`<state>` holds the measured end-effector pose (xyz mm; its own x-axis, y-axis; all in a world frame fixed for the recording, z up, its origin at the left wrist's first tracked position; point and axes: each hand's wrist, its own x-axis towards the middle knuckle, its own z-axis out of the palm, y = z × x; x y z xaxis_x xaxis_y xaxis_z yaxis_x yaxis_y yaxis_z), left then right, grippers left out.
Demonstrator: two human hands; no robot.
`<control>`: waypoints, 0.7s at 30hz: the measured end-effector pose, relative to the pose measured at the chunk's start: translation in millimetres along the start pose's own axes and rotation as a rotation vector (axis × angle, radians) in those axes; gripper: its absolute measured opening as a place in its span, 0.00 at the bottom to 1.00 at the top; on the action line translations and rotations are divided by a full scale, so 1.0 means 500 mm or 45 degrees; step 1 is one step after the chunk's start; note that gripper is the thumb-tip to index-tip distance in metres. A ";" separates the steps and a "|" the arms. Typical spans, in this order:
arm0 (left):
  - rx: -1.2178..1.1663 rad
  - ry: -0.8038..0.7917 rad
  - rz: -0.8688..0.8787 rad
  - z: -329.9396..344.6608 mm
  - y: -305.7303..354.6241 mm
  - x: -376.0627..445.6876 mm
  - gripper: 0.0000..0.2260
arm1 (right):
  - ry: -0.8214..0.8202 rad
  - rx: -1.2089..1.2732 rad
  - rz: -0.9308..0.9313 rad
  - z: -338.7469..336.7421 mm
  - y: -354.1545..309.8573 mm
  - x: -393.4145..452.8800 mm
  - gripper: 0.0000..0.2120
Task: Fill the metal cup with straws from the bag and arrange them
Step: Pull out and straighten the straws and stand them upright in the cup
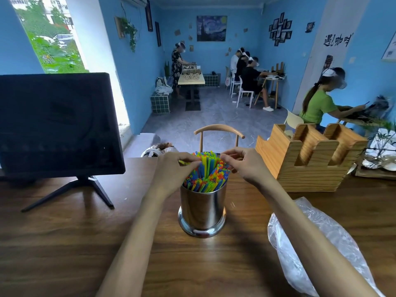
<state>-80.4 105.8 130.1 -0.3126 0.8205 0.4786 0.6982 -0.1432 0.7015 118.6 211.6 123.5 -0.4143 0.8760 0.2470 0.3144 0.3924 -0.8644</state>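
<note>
Dark wood table (64, 243), metal cup (202, 207) center, monitor stand (70, 190) left, plastic bag (317, 243) right, wooden holder (308, 159) far right.

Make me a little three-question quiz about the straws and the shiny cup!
1. True or false: the metal cup lies on its side.
2. Where is the plastic bag? A) right of the cup B) inside the cup C) on the monitor
3. Fill in: the left hand and right hand both touch the ____.

Key: 1 false, it stands upright on the wooden table. 2 A. 3 straws.
</note>
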 end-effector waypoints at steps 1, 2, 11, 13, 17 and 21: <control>0.064 -0.028 0.002 -0.001 -0.004 0.004 0.04 | 0.021 -0.016 -0.019 0.000 -0.001 -0.002 0.02; 0.125 -0.050 0.012 -0.002 -0.007 0.007 0.05 | 0.024 -0.040 -0.037 0.001 -0.002 -0.004 0.03; 0.251 -0.283 0.283 -0.011 0.057 -0.040 0.16 | 0.026 -0.145 -0.102 0.011 -0.007 -0.010 0.06; 0.318 -0.327 0.328 0.004 0.059 -0.044 0.20 | 0.032 -0.128 -0.100 0.015 -0.011 -0.010 0.05; 0.362 -0.295 0.355 0.028 0.057 -0.043 0.18 | -0.006 -0.096 -0.112 0.021 -0.016 -0.007 0.05; 0.354 -0.243 0.349 0.035 0.056 -0.041 0.14 | 0.014 -0.089 -0.113 0.021 -0.010 -0.006 0.05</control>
<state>-43.1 94.7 130.5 0.0150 0.8640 0.5033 0.8937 -0.2373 0.3807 109.2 204.2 122.6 -0.4341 0.8399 0.3258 0.3359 0.4865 -0.8066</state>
